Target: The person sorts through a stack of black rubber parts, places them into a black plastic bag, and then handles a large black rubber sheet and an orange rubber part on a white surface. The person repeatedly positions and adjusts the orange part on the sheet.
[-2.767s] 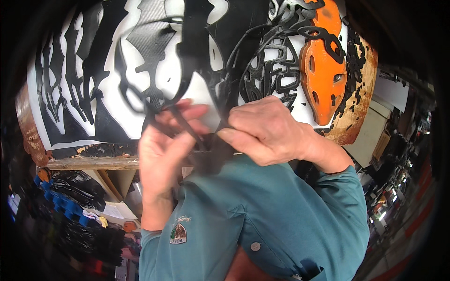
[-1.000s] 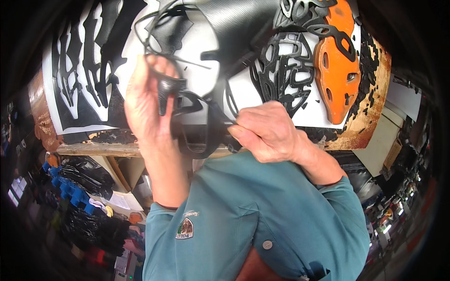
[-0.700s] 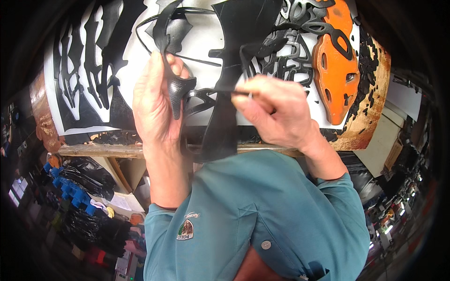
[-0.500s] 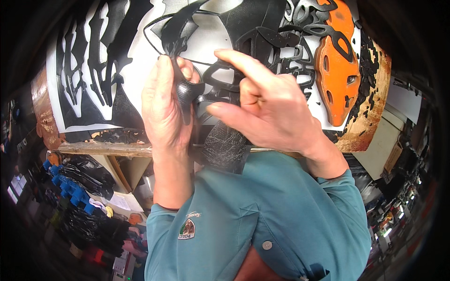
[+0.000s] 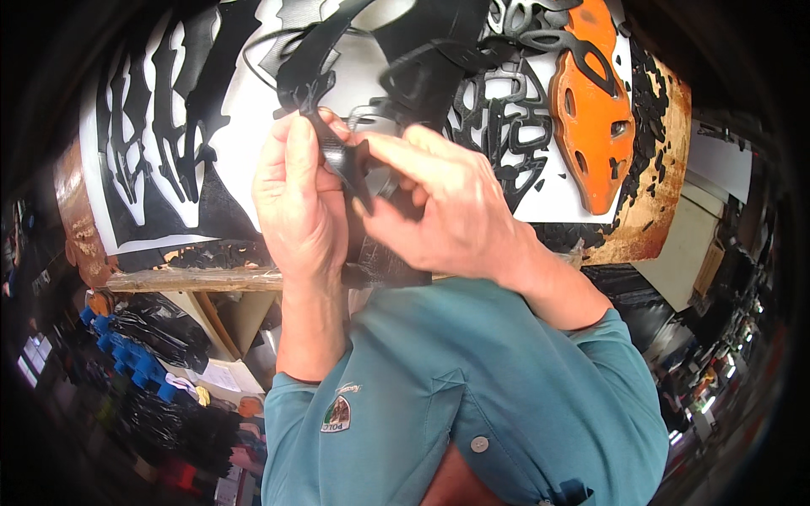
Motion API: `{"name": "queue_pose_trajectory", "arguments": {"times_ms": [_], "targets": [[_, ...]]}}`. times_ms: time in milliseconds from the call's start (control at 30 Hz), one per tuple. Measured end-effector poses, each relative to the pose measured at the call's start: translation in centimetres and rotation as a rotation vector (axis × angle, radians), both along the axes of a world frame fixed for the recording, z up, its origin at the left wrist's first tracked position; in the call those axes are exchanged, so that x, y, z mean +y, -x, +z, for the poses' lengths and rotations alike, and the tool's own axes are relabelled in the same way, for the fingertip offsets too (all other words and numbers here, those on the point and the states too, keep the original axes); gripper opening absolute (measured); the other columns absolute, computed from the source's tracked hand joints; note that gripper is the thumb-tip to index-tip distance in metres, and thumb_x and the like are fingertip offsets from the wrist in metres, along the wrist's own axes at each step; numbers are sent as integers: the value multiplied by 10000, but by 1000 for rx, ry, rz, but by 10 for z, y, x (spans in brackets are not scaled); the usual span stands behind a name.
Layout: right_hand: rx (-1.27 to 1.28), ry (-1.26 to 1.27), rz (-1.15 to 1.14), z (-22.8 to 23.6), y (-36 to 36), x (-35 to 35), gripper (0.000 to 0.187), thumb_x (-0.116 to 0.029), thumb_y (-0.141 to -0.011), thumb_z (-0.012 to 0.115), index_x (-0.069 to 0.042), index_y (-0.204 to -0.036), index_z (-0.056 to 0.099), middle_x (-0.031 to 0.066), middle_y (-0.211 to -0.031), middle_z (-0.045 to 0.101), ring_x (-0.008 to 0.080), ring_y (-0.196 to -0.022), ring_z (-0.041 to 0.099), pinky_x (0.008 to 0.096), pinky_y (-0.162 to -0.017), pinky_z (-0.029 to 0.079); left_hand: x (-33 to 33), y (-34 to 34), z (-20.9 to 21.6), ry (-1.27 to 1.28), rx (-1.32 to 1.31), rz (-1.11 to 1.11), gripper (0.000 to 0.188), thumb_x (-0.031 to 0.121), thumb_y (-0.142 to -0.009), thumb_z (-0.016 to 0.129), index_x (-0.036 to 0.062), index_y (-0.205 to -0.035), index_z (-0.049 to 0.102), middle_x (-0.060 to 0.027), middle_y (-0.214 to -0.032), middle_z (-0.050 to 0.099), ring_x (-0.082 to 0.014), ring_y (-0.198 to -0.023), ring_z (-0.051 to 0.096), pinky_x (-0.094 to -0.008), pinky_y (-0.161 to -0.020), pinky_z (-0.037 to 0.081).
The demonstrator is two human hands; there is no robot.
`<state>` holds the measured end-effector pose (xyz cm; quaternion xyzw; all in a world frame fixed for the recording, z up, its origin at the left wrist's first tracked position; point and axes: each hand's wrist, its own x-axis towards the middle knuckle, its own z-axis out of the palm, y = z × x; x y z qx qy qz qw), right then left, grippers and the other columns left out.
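My left hand [image 5: 299,194] is closed on a bent piece of black sheet material [image 5: 337,156], pinching it between thumb and fingers. The piece looks flexible and has pointed, cut edges. Against its right-hand edge is my right hand [image 5: 447,198], its index finger near the upper corner and its thumb near the lower tip, so it grips the piece too. A larger strip of black sheet [image 5: 316,55] rises from above the left fingers; whether it is joined to the held piece I cannot tell. Part of the piece is hidden by my fingers.
Black cut-out sheets [image 5: 177,126] lie on white paper at the left. Black offcut frames with holes [image 5: 519,118] lie right of centre, beside an orange slotted plate [image 5: 595,135]. Small black scraps [image 5: 650,126] cover the worn board's right side. Its wooden front edge [image 5: 194,279] runs before me.
My right hand has moved left and slightly in, from spread fingers beside the piece to contact with it. The held piece has turned a little, and the sheet beyond has shifted.
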<state>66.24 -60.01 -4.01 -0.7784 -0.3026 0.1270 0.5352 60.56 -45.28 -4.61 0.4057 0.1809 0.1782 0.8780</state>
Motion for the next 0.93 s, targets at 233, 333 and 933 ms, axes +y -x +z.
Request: {"name": "queue_pose_trajectory", "arguments": {"times_ms": [233, 333, 933], "targets": [[-110, -2, -70, -4, 1, 0, 169, -132, -795, 793, -18, -909, 740, 106, -754, 534, 262, -664, 583, 383, -568, 485, 1, 10, 10, -35, 119, -51, 228, 158, -1106, 543, -40, -1137, 650, -127, -1010, 692, -196, -937, 684, -320, -878, 562], [-241, 22, -15, -4, -1, 4, 147, -155, -829, 760, -44, -766, 686, 84, -735, 530, 257, -663, 573, 364, -573, 497, 16, 5, 9, 96, 165, -75, 246, 184, -1109, 542, -36, -1098, 650, -98, -960, 666, -178, -905, 623, -318, -872, 508], [201, -162, 181, 1, 19, -36, 136, -196, -893, 788, -105, -987, 750, 55, -860, 599, 194, -680, 620, 360, -564, 508, 112, -22, -7, -111, 99, -36, 415, 274, -1115, 525, -32, -1390, 578, -129, -1272, 681, -286, -1148, 612, -435, -1068, 462]]}}
